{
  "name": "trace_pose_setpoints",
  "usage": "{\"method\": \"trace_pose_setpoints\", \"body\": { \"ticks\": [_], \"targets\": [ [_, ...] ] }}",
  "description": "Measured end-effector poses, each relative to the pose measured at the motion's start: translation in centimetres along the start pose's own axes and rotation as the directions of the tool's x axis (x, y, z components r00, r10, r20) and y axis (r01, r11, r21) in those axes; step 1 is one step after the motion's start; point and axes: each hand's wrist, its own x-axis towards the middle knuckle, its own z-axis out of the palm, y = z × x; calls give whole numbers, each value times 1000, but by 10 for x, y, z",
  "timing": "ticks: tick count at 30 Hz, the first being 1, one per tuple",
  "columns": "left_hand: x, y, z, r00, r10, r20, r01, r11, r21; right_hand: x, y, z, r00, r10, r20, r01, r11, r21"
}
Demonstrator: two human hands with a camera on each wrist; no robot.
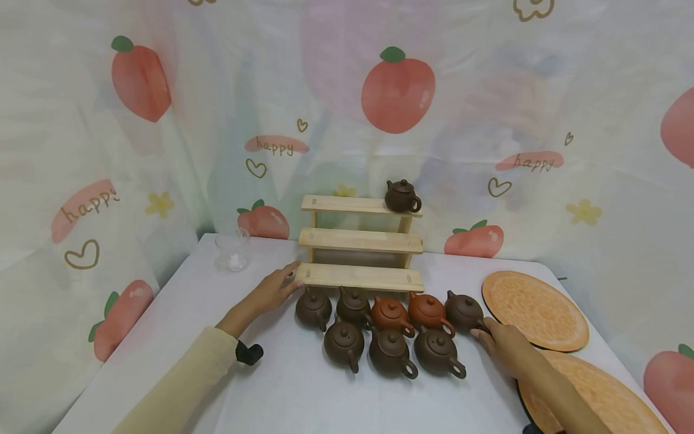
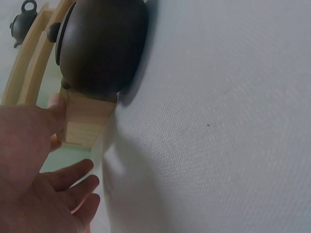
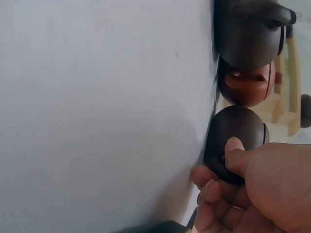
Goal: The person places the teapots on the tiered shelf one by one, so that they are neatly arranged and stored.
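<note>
My right hand (image 1: 506, 343) pinches the handle of a dark brown teapot (image 1: 464, 311) at the right end of the back row; thumb on the handle shows in the right wrist view (image 3: 235, 155). The teapot stands on the white tablecloth. With thumb and index finger, my left hand (image 1: 273, 290) touches the left end of the lowest step of a wooden three-step shelf (image 1: 358, 277); its other fingers stretch out loosely. Beside that hand stands another dark brown teapot (image 1: 313, 308), large in the left wrist view (image 2: 104, 46). One dark teapot (image 1: 402, 196) sits at the top step's right end.
Two reddish clay teapots (image 1: 390, 314) (image 1: 428, 310) and several dark ones (image 1: 344, 343) crowd before the shelf. A clear glass vessel (image 1: 233, 250) stands back left. Two round orange-brown mats (image 1: 534, 310) (image 1: 591, 392) lie at the right. Patterned cloth (image 1: 336, 72) hangs behind.
</note>
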Motion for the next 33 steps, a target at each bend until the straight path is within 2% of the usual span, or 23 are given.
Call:
{"method": "trace_pose_setpoints", "body": {
  "ticks": [9, 15, 33],
  "targets": [
    [-1, 1, 1, 1000, 13, -4, -13, 1000, 3, -5, -1, 5, 995, -15, -97, 18, 999, 30],
    [0, 1, 0, 1000, -4, 3, 4, 1000, 4, -4, 0, 4, 987, -30, -156, 35, 999, 31],
    [-1, 4, 0, 1000, -4, 4, 3, 1000, 12, 2, -9, -13, 960, -115, -256, 127, 991, 32]
  ]
}}
